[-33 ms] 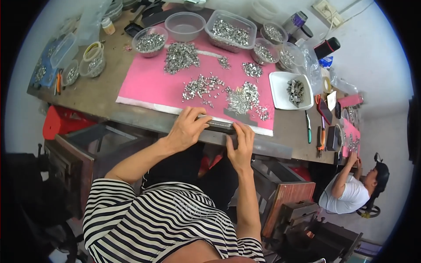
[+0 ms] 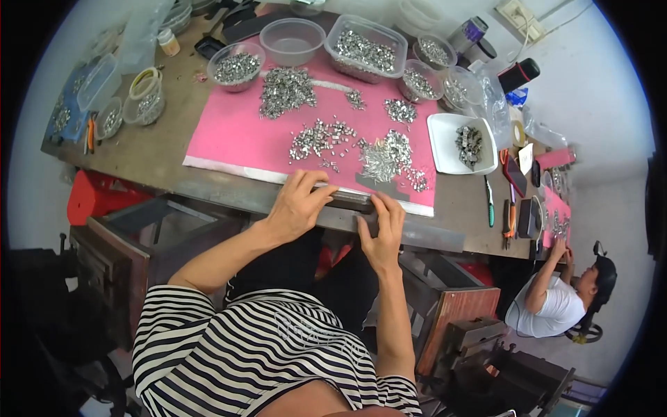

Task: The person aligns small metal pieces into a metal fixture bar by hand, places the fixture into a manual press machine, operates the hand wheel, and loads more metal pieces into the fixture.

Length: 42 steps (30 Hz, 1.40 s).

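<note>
At the front edge of the worktable, a short dark metal bar (image 2: 351, 201) spans the gap between my hands. My left hand (image 2: 297, 206) has its fingers and thumb closed on the bar's left end. The right end is pinched by my right hand (image 2: 384, 233), thumb below and fingers on top. Just beyond lies a pink mat (image 2: 236, 139) with a white front border. On it are a heap of thin silver slivers (image 2: 377, 164), loose small metal pieces (image 2: 319, 139) and a larger pile of them (image 2: 287, 92).
Plastic tubs of metal pieces (image 2: 365, 52) line the back, beside an empty round tub (image 2: 292, 43). At right stand a white tray (image 2: 445, 156), a green-handled tool (image 2: 490, 212) and orange-handled pliers (image 2: 511, 221). A person in white (image 2: 556, 306) works at the far right.
</note>
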Each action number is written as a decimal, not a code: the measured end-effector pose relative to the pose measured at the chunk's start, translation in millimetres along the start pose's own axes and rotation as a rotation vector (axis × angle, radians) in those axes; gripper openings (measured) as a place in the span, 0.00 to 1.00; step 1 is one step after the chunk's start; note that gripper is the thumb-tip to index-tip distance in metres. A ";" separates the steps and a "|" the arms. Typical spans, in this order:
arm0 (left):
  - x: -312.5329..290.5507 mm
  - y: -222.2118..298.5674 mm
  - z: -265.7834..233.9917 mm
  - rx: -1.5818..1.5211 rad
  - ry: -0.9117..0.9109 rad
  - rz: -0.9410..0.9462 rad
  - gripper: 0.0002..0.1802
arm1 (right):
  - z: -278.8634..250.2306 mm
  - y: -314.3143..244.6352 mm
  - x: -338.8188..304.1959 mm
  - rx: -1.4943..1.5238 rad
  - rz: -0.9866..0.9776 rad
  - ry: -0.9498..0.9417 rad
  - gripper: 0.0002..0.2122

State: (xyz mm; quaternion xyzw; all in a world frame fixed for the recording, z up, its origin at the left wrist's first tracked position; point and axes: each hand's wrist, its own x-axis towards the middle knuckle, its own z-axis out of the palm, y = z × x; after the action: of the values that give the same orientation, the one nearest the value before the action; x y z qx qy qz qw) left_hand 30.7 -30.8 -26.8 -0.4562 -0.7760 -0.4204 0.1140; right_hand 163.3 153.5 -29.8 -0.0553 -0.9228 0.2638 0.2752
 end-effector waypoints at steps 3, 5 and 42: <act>6.6 -7.7 3.9 -0.001 -0.037 0.000 0.16 | 8.0 0.1 3.5 -0.020 0.054 0.066 0.30; 6.0 -0.6 3.5 0.000 -0.027 0.064 0.17 | 11.5 1.5 2.1 -0.054 0.047 0.070 0.30; -18.2 5.8 -6.7 -0.204 0.251 -0.052 0.13 | -15.2 15.3 57.2 -0.284 -0.438 0.047 0.07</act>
State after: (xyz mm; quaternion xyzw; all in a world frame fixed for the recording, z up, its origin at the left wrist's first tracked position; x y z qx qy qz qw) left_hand 44.1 -45.6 -29.7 -0.3890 -0.7206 -0.5534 0.1524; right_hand 122.7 187.6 0.5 0.1017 -0.9338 0.0644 0.3369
